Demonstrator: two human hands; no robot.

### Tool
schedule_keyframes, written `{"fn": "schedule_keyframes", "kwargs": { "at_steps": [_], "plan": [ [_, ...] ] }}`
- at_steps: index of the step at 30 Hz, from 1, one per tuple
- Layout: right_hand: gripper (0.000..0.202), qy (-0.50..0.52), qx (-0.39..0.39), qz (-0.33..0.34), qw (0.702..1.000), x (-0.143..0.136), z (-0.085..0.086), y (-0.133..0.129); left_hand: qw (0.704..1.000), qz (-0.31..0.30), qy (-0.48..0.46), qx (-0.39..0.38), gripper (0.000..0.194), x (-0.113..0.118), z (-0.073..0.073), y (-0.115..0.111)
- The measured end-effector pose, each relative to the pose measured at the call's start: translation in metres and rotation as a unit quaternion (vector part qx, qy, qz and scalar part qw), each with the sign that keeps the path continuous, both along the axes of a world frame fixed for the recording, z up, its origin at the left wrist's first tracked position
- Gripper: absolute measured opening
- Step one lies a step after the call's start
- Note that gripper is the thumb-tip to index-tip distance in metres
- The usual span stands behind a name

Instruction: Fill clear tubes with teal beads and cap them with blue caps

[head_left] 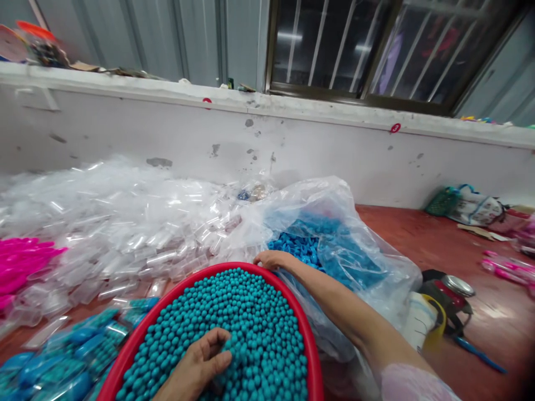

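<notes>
At the lower middle of the view, a red basin [316, 365] held a heap of small teal beads [267, 340] that rose nearly to its rim. The person's left hand [199, 359] was low over the beads, fingers bent; its grip was narrow, with a gap between thumb and forefinger, and whether a bead was pinched there could not be told because of blur. The right hand [271, 259] lay at the far rim of the basin, its fingers curled down; its grip was partly hidden, so whether it held anything could not be told. Just beyond that hand, a clear plastic bag [334, 195] lay open around a mass of blue pieces [298, 245].

To the left of the bag, a broad pile of clear plastic pieces [104, 223] spread toward the wall [326, 145], with bright pink pieces [25, 262] at its left edge. Nearer, beside the basin, lay blue-and-teal containers [79, 351]. On the red floor [388, 228] at right were a yellow ring [438, 320], a dark object with a shiny round top [458, 285] and a slim blue stick [480, 355].
</notes>
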State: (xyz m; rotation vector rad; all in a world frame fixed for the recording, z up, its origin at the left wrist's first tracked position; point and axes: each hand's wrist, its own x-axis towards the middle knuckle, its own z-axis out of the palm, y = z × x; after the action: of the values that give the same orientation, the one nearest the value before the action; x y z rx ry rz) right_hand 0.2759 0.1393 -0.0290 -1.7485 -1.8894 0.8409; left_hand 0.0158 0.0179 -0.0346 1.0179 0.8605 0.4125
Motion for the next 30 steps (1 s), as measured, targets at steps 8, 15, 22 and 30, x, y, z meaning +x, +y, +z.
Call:
{"fn": "schedule_keyframes", "kwargs": {
  "at_steps": [8,15,22,30],
  "plan": [
    [0.034,0.148,0.052,-0.089,0.984,0.038,0.015,-0.029,1.0,-0.023,-0.009,0.015,0.044,-0.001,-0.007,0.002],
    [0.031,0.112,0.108,-0.168,0.973,0.08,0.042,-0.072,1.0,-0.012,0.001,0.015,0.041,0.0,-0.004,0.0],
    [0.02,0.042,0.074,-0.102,0.991,0.016,0.006,-0.093,1.0,0.019,0.008,0.019,0.042,0.0,0.002,-0.001],
    [0.024,-0.015,0.101,-0.096,0.99,0.024,0.022,-0.093,0.997,0.032,0.047,0.044,0.037,0.001,0.01,-0.003]
  ]
}}
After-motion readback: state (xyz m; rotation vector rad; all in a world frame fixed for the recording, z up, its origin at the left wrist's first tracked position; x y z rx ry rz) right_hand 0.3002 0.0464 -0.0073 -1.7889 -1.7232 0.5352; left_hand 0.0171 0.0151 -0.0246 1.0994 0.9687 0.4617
